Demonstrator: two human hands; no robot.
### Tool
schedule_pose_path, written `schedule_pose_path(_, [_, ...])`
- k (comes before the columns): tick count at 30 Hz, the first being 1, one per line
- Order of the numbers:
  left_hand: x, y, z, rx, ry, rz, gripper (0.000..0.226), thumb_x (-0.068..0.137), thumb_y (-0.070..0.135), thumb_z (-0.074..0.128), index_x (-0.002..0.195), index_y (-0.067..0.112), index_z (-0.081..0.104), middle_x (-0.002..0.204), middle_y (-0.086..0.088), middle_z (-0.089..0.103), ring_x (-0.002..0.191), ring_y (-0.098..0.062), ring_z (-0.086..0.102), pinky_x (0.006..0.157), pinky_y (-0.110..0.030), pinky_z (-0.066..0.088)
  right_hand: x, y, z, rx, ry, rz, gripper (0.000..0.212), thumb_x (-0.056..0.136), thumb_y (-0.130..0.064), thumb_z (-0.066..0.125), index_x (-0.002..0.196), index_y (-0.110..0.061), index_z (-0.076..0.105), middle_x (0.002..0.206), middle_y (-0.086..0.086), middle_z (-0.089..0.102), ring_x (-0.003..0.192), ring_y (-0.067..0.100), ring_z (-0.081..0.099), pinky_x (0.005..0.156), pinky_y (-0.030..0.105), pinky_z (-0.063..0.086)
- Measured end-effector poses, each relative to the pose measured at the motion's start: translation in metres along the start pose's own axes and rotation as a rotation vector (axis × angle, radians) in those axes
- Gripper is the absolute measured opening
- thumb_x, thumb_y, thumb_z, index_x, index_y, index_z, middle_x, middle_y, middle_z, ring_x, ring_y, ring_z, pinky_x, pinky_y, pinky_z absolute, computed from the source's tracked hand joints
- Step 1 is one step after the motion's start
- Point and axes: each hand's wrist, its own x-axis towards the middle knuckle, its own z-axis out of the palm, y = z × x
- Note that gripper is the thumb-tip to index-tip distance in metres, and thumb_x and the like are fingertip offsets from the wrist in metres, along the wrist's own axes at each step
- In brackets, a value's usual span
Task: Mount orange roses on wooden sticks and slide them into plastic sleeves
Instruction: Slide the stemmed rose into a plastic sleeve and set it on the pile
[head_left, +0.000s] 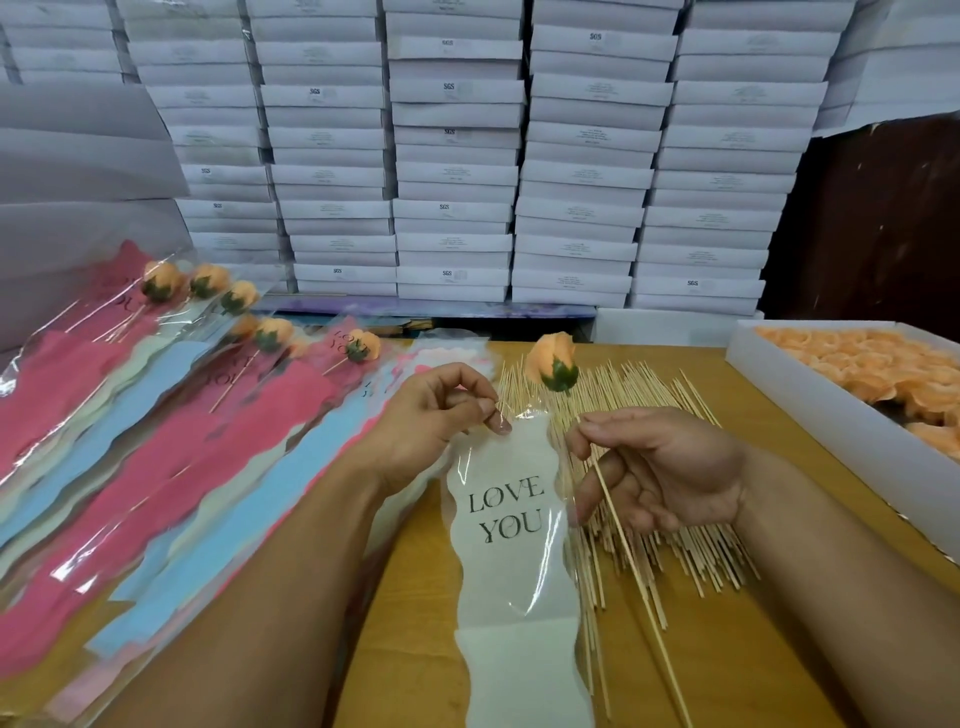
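Observation:
My left hand (441, 415) pinches the top edge of a clear plastic sleeve (511, 561) with a cream panel printed "LOVE YOU". The sleeve lies lengthwise on the wooden table in front of me. My right hand (660, 467) pinches a thin wooden stick (631, 561) that runs from lower right up to an orange rose (553, 361) with a green base. The rose hangs just above the sleeve's open top. The stick lies beside the sleeve's right edge.
A heap of loose wooden sticks (670, 551) covers the table under my right hand. A white box of orange roses (883, 374) stands at the right. Sleeved roses (208, 374) in pink, blue and cream sleeves pile up at the left. Stacked white boxes (457, 156) fill the back.

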Motion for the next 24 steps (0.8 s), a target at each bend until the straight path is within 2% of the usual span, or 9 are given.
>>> schedule_pose_path(2, [0.000, -0.002, -0.001, -0.011, -0.027, 0.012, 0.012, 0.097, -0.003, 0.057, 0.092, 0.007, 0.062, 0.082, -0.012, 0.075, 0.080, -0.014, 0.070, 0.070, -0.014, 0.049, -0.002, -0.002, -0.004, 0.041, 0.067, -0.015, 0.022, 0.092, -0.029, 0.063, 0.095, -0.008, 0.059, 0.077, 0.030, 0.070, 0.038, 0.019, 0.060, 0.031, 0.020, 0.043])
schedule_pose_path(5, [0.000, -0.003, -0.001, -0.043, -0.101, 0.021, 0.012, 0.097, -0.001, 0.057, 0.092, 0.008, 0.062, 0.084, -0.014, 0.074, 0.073, -0.020, 0.063, 0.067, -0.020, 0.050, 0.002, -0.012, -0.009, 0.038, 0.293, -0.036, 0.024, 0.094, -0.033, 0.063, 0.099, -0.010, 0.062, 0.057, 0.011, 0.059, 0.032, 0.009, 0.046, 0.026, 0.016, 0.033])
schedule_pose_path(8, [0.002, -0.001, 0.000, -0.100, -0.173, 0.026, 0.011, 0.095, 0.006, 0.060, 0.090, 0.015, 0.062, 0.085, -0.018, 0.072, 0.055, -0.017, 0.053, 0.055, -0.020, 0.043, 0.014, -0.030, -0.021, 0.030, 0.477, -0.025, 0.026, 0.105, -0.025, 0.044, 0.105, -0.007, 0.063, 0.056, -0.001, 0.046, 0.033, 0.003, 0.033, 0.025, 0.016, 0.026])
schedule_pose_path(10, [0.002, 0.001, 0.001, -0.150, -0.235, 0.015, 0.010, 0.093, 0.010, 0.060, 0.089, 0.019, 0.062, 0.088, -0.018, 0.072, 0.052, -0.016, 0.048, 0.053, -0.021, 0.040, 0.022, -0.041, -0.030, 0.031, 0.566, -0.016, 0.032, 0.106, -0.018, 0.035, 0.108, -0.004, 0.064, 0.056, -0.003, 0.045, 0.035, 0.002, 0.030, 0.026, 0.016, 0.025])
schedule_pose_path(12, [0.000, 0.003, 0.004, -0.227, -0.312, -0.004, 0.007, 0.093, 0.008, 0.059, 0.092, 0.016, 0.059, 0.090, -0.019, 0.073, 0.055, -0.021, 0.045, 0.054, -0.021, 0.039, 0.032, -0.050, -0.038, 0.030, 0.650, -0.014, 0.034, 0.104, -0.013, 0.031, 0.111, -0.002, 0.062, 0.057, -0.003, 0.048, 0.036, 0.002, 0.032, 0.028, 0.016, 0.026])
schedule_pose_path(15, [-0.002, 0.004, 0.005, -0.325, -0.420, -0.055, 0.010, 0.092, 0.004, 0.057, 0.092, 0.013, 0.059, 0.089, -0.022, 0.069, 0.073, -0.036, 0.038, 0.061, -0.029, 0.033, 0.047, -0.060, -0.046, 0.044, 0.727, -0.034, 0.030, 0.104, -0.008, 0.030, 0.111, -0.004, 0.060, 0.056, -0.002, 0.053, 0.036, 0.002, 0.036, 0.030, 0.014, 0.028])
schedule_pose_path(19, [-0.007, 0.009, 0.004, -0.386, -0.601, -0.104, 0.010, 0.092, 0.006, 0.057, 0.091, 0.016, 0.059, 0.096, -0.031, 0.064, 0.057, -0.021, 0.035, 0.055, -0.020, 0.036, 0.061, -0.071, -0.056, 0.080, 0.786, -0.058, 0.030, 0.104, -0.006, 0.031, 0.106, -0.005, 0.061, 0.055, -0.002, 0.056, 0.036, 0.001, 0.038, 0.030, 0.014, 0.029])
schedule_pose_path(22, [-0.010, 0.012, 0.003, -0.379, -0.691, -0.113, 0.014, 0.092, 0.004, 0.054, 0.091, 0.017, 0.059, 0.084, -0.053, 0.046, 0.052, -0.013, 0.040, 0.056, -0.026, 0.028, 0.068, -0.075, -0.060, 0.087, 0.822, -0.057, 0.032, 0.102, -0.003, 0.029, 0.104, -0.004, 0.061, 0.055, -0.002, 0.055, 0.037, 0.002, 0.038, 0.031, 0.014, 0.030])
schedule_pose_path(24, [-0.011, 0.013, 0.002, -0.369, -0.735, -0.117, 0.009, 0.093, 0.006, 0.053, 0.094, 0.015, 0.055, 0.075, -0.045, 0.048, 0.053, -0.009, 0.046, 0.062, -0.033, 0.027, 0.070, -0.076, -0.062, 0.096, 0.843, -0.058, 0.031, 0.102, -0.002, 0.029, 0.104, -0.005, 0.060, 0.057, -0.002, 0.054, 0.038, 0.002, 0.038, 0.031, 0.014, 0.030])
